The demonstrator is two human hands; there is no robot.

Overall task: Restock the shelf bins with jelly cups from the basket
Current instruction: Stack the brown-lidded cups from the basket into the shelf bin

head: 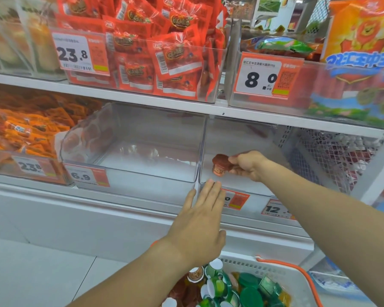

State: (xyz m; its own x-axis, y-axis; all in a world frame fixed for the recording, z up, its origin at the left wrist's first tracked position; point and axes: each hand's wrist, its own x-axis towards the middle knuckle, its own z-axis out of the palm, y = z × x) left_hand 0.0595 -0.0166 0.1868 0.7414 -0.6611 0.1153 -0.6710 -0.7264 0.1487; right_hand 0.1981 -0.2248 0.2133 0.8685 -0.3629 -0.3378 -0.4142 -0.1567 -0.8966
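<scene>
Two hands: both reach toward the lower shelf (142,197) from below.
Right hand (249,166): fingers curled, pinching one red jelly cup (220,166) by its lid edge.
Red jelly cup: hangs inside the right clear bin (253,138), above the bin floor; whether it touches the floor I cannot tell.
Left hand (201,220): flat, fingers straight and close together, holding nothing; the fingertips lie at the front edge where the two clear bins meet, partly over a price tag (235,199).
Left clear bin (131,147): just beside the right bin, sharing a divider wall; red reflections show on its left wall.
Basket (275,273): white, with an orange handle (297,271), at the bottom of the view under the left forearm.
Jelly cups in the basket (237,289): a heap, mostly green lids, a few white foil tops, some red at the left.
Orange packets (27,129): fill the bin to the left on the same shelf, behind a tag reading 23.8.
Red packets (155,45): piled in a clear bin on the upper shelf, tagged 23.8.
Price tag 8.0 (268,75): on the upper right bin, which holds green and orange packs.
Mesh panel (333,156): white, at the right end of the lower shelf.
</scene>
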